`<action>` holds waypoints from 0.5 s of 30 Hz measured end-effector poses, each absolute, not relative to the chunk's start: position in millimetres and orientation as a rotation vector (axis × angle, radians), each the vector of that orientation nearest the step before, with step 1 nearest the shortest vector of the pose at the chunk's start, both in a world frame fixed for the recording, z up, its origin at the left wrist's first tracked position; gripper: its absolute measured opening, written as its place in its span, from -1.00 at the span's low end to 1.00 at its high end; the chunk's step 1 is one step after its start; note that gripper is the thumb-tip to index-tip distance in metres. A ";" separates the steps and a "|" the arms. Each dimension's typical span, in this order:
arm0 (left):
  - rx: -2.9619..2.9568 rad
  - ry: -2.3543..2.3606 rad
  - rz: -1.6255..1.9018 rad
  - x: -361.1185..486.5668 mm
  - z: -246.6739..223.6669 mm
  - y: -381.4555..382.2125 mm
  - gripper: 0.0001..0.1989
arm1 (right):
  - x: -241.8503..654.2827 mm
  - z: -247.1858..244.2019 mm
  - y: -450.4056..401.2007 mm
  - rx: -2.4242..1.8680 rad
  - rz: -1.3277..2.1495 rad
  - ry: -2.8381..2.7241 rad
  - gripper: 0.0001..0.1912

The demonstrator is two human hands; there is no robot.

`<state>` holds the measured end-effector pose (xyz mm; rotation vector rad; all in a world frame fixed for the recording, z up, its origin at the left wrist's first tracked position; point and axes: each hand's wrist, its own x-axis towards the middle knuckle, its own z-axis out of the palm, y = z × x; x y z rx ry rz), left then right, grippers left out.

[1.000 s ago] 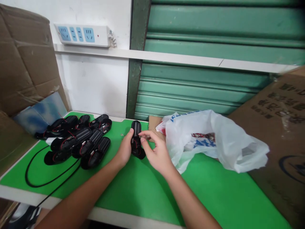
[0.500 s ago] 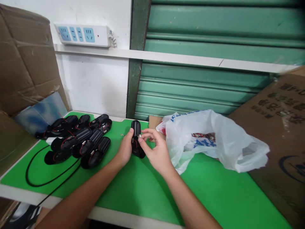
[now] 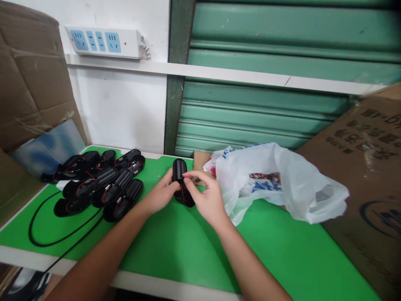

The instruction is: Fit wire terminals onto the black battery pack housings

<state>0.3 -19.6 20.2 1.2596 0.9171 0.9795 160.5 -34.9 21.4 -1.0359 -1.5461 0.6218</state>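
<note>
A black ribbed plastic housing (image 3: 179, 168) with a thin red wire stands out between my hands, over the green table top (image 3: 175, 246). My left hand (image 3: 159, 195) is closed round its left side, the thumb lying across its middle. My right hand (image 3: 208, 198) pinches at the housing's right side, thumb and forefinger together; what is between the fingertips is too small to make out. The red wire (image 3: 181, 191) shows just below the left thumb. Several similar black housings (image 3: 122, 196) with red wires lie piled on the left.
To the right is a crumpled white plastic bag (image 3: 297, 188), with a large cardboard box (image 3: 363, 175) beyond it. Another cardboard box (image 3: 28, 75) stands at left. A black cable (image 3: 31, 228) loops over the table's left part. A power strip (image 3: 103, 42) hangs on the wall.
My left thumb has moved from the housing's upper left edge down across its middle. The small pale piece seen at my right fingertips is now hidden. The view has shifted slightly.
</note>
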 end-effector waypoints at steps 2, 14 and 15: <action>1.367 0.934 0.980 -0.4 20.1 -20.1 -0.37 | 162.9 21.9 -34.0 -1.018 0.629 -1.568 -0.86; 1.640 0.928 0.929 -1.6 22.4 -26.4 -0.10 | 173.0 26.7 -34.3 -0.991 0.526 -1.790 -0.80; 1.650 0.928 0.936 -1.2 22.4 -26.6 -0.12 | 173.7 27.4 -34.8 -0.991 0.505 -1.819 -0.80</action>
